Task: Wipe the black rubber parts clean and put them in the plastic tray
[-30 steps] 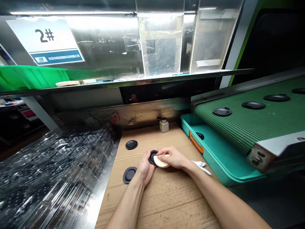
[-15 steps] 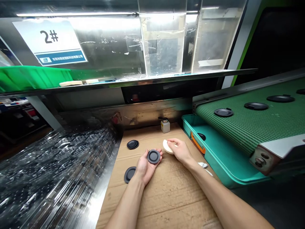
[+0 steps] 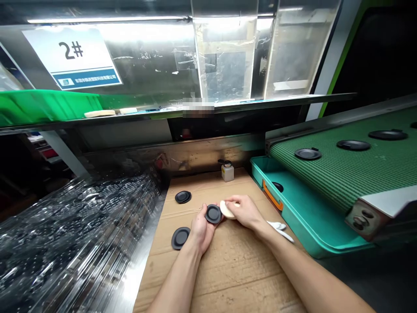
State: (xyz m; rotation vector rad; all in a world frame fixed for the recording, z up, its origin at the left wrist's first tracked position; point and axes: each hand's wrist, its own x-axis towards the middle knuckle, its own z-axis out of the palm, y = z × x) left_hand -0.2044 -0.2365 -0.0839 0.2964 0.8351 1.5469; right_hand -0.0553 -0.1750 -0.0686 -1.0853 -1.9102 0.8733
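A round black lid-like disc (image 3: 213, 214) with a raised ring lies face up in my left hand (image 3: 201, 230), fingers under it and thumb at its edge. My right hand (image 3: 246, 211) pinches a white round pad (image 3: 227, 209), whose left edge is at the disc's right rim; whether they touch I cannot tell. On the cardboard (image 3: 241, 269) to the left of my hands lie a black disc (image 3: 180, 238) and, farther back, a small black stack (image 3: 183, 197) of similar pieces.
A white bottle (image 3: 227, 171) with a dark cap stands at the back. Right of the cardboard, a teal tray (image 3: 312, 224) sits below a green conveyor belt (image 3: 329, 171) carrying several black discs. White-handled items (image 3: 280, 230) lie beside my right forearm. Plastic-covered black pieces (image 3: 65, 230) fill the left.
The white pad in my right hand has moved left and slightly down, up to the black disc. My left hand has shifted slightly to the right with the disc.
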